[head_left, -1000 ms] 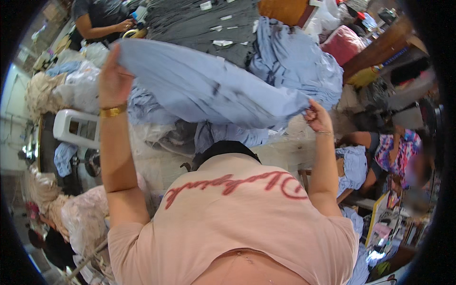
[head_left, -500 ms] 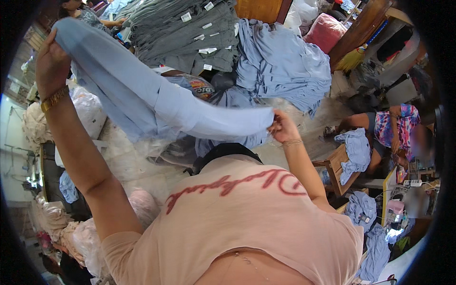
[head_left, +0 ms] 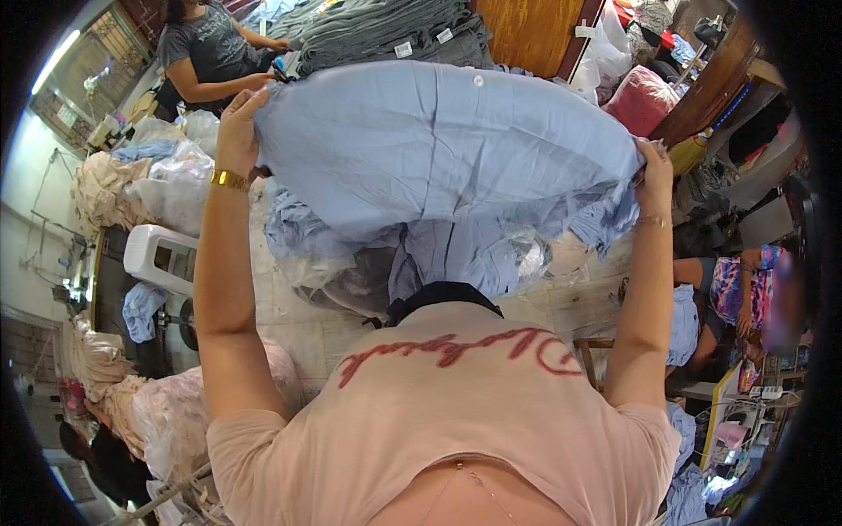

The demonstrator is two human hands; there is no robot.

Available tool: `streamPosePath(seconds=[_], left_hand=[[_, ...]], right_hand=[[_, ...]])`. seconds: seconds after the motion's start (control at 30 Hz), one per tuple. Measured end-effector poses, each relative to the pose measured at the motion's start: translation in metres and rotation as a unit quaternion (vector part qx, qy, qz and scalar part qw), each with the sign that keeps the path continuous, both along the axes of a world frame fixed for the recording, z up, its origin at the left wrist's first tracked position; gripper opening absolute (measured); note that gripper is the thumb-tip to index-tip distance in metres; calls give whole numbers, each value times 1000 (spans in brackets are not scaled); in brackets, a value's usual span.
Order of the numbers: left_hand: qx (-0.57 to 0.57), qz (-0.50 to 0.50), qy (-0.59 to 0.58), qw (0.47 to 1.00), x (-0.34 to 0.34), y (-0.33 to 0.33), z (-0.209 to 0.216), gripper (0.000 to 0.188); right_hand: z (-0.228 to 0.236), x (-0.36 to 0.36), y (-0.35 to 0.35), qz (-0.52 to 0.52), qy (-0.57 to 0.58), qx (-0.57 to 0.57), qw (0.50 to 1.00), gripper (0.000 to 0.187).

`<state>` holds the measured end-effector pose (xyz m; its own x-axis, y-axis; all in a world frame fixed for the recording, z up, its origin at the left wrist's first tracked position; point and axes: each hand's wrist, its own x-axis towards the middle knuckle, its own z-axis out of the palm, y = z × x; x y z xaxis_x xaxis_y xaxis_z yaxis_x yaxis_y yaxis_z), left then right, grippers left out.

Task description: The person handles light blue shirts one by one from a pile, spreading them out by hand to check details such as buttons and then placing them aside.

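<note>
A light blue garment [head_left: 377, 149] is stretched sideways between my raised hands, with a seam down its middle and a pale button near its upper edge. Its exact cut cannot be made out. My left hand [head_left: 239, 131], a gold band at the wrist, is closed on one end of the cloth. The other end is gripped by my right hand [head_left: 653, 180], fingers curled round the edge. Below and behind the held cloth, more light blue fabric [head_left: 456, 254] lies in a crumpled pile, with clear plastic around it.
Folded dark grey garments [head_left: 386, 39] are stacked beyond the cloth. At the far left stands a person [head_left: 215, 53]; another person [head_left: 741, 289] sits at the right. Stuffed plastic bags [head_left: 175, 184] and a white plastic stool [head_left: 162, 259] are at left, a red bag [head_left: 640, 101] at far right.
The garment has gone from a long slanting drape to a wide spread. My left hand moved right and slightly down; my right hand moved right and up. My view has shifted too.
</note>
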<state>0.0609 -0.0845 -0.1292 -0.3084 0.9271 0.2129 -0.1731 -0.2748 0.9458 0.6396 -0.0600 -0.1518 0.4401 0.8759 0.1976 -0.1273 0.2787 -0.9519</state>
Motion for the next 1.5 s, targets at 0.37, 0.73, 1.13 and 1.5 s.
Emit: streamPosePath(seconds=[0.37, 0.73, 1.13, 1.5], left_hand=[[117, 45, -57, 990, -2, -8, 32, 12], [165, 260, 322, 895, -47, 116, 2, 15], [-95, 218, 347, 908, 19, -84, -157, 16], [-298, 92, 529, 790, 61, -165, -340, 29]], right_hand=[[77, 45, 22, -73, -369, 55, 925, 11], [-16, 63, 196, -63, -550, 143, 820, 18], [-154, 26, 50, 26, -573, -179, 799, 26], [-383, 45, -42, 94, -540, -349, 760, 21]])
